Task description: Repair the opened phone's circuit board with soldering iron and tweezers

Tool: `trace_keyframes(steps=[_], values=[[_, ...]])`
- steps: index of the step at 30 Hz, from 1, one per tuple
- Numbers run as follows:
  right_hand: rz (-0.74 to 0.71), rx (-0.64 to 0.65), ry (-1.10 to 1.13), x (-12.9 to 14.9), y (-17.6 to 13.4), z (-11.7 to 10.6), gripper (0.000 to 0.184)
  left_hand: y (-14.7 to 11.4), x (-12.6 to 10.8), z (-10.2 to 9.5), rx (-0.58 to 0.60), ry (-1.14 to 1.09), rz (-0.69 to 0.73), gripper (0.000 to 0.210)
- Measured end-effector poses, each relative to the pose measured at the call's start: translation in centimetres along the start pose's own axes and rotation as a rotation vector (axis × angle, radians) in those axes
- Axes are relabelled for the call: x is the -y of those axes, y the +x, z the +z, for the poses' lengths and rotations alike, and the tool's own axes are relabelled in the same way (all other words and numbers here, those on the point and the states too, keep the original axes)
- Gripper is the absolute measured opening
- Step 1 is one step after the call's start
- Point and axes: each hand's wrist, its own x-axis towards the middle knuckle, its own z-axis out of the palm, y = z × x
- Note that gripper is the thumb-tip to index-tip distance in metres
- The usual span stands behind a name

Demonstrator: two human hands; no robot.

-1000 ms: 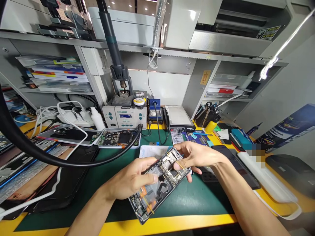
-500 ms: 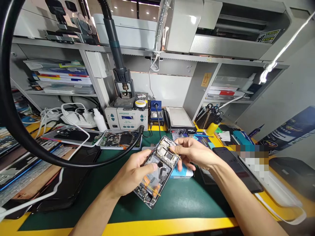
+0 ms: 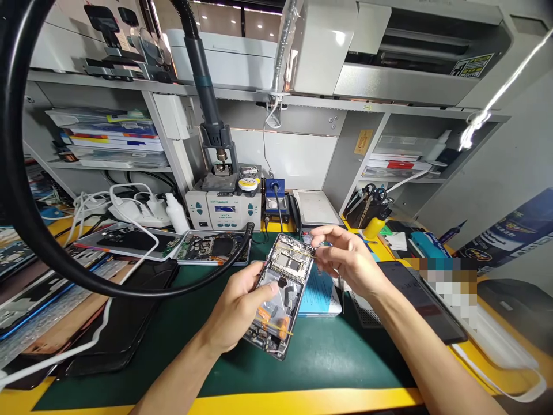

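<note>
My left hand (image 3: 239, 302) is closed around the left side of an opened smartphone (image 3: 287, 282), its thumb lying over the inside. The phone is tilted, with its circuit board (image 3: 291, 262) towards the far end and orange flex cables (image 3: 273, 316) nearer me. Thin yellow bands cross it near both ends; the far yellow band (image 3: 298, 251) reaches the right edge. There my right hand (image 3: 343, 256) has its thumb and fingers bent close together at the phone's corner. A thin pointed dark tool (image 3: 343, 288) shows under that hand; its grip is hidden.
A blue and white box (image 3: 322, 294) lies behind the phone on the green mat (image 3: 345, 357). A thick black hose (image 3: 142, 288) loops across the left. Opened devices (image 3: 216, 246) and a hot-air station (image 3: 224, 208) stand behind. A dark phone (image 3: 425, 300) lies right.
The phone has turned more upright in my left hand and shifted slightly right. My right fingers have moved from over the board to its right edge, and the far band lies flatter across it.
</note>
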Motion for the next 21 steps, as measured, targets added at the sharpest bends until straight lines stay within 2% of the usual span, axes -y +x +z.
trace_keyframes(steps=[4,7,12,17,19,21], values=[[-0.093,0.024,-0.057,0.04,-0.08,-0.24,0.031,0.00,-0.02,0.00,0.003,0.009,-0.014,0.028],[-0.109,0.008,-0.051,-0.07,-0.13,-0.22,0.027,-0.01,0.01,0.03,-0.004,0.012,-0.014,0.029],[-0.132,-0.071,-0.044,-0.15,-0.04,-0.17,0.023,-0.01,0.07,0.01,-0.015,0.022,-0.009,0.027],[-0.189,-0.259,-0.134,-0.19,0.47,-0.86,0.018,-0.07,0.10,-0.08,-0.001,0.062,-0.011,0.029],[-0.222,-0.279,-0.159,-0.05,0.41,-0.90,0.016,-0.13,0.12,-0.07,0.008,0.100,-0.010,0.028],[-0.299,-0.246,-0.244,0.12,0.03,-0.55,0.015,-0.20,0.18,0.01,0.013,0.155,-0.004,0.027]])
